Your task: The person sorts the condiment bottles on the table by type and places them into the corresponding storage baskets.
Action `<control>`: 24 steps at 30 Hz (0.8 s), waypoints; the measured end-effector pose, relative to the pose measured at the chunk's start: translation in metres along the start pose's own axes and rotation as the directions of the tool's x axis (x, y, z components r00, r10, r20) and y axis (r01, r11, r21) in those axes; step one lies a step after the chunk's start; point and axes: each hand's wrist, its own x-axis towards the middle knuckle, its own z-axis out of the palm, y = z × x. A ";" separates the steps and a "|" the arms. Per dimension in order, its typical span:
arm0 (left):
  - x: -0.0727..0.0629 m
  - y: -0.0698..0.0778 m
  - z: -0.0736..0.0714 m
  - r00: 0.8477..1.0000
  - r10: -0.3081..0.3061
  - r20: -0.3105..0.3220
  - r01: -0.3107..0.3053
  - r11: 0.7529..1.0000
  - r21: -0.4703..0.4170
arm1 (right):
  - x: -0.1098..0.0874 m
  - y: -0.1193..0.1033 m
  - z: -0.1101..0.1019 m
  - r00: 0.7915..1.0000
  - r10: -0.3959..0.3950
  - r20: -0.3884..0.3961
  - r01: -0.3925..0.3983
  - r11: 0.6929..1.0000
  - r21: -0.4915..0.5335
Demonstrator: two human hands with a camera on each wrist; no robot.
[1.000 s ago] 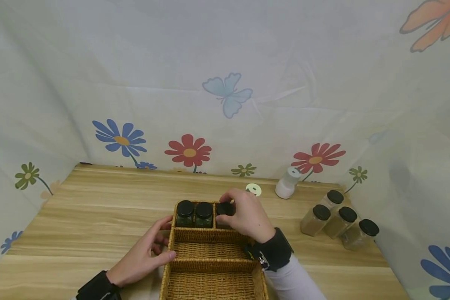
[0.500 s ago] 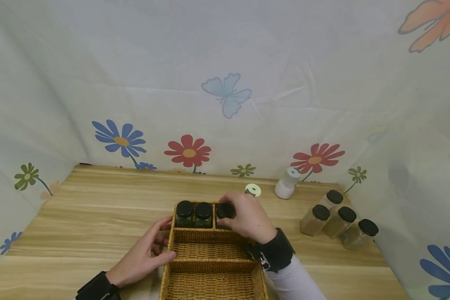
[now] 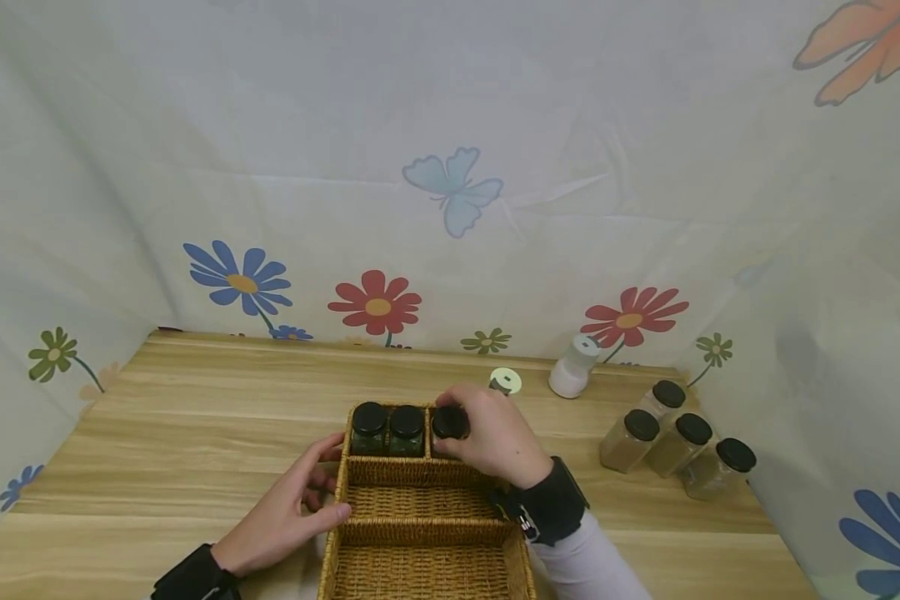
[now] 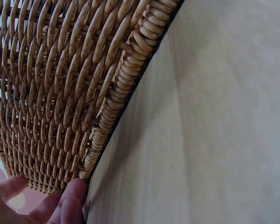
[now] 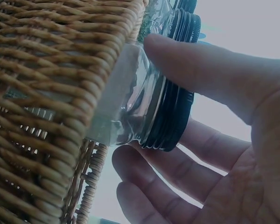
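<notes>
Overhand, right fingers [image 5: 182,168] around jar [image 5: 137,98], left hand [image 3: 291,511] against basket [image 3: 423,571]

Three jars [image 3: 406,422] are standing along the basket's [image 3: 427,558] far edge, four bottles [image 3: 675,448] near the table's [image 3: 232,417] right edge, a shaker [image 3: 569,377] near its back.

Two open basket compartments [image 3: 418,502], divider [image 3: 420,532] between

The basket [image 3: 423,571] is knobbly, faintly glossy wicker, the rightmost jar [image 5: 128,88] in it clear and shiny under a plastic-looking lid [image 5: 171,116]; smooth wood-grain tabletop [image 3: 195,417], creased matt cloth [image 3: 307,100] behind.
</notes>
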 end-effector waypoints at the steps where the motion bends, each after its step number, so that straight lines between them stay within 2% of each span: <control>1: 0.000 0.000 0.000 1.000 -0.003 0.001 0.003 1.000 -0.001 | 0.000 0.000 0.000 1.000 -0.002 0.000 0.002 1.000 0.002; 17: -0.001 -0.001 0.000 1.000 -0.018 0.002 0.018 1.000 -0.005 | -0.002 -0.002 -0.005 1.000 -0.017 -0.015 0.018 0.998 0.054; 24: 0.000 0.000 0.000 1.000 -0.020 0.007 0.020 1.000 -0.014 | -0.002 -0.002 -0.005 1.000 -0.014 -0.013 0.014 0.999 0.039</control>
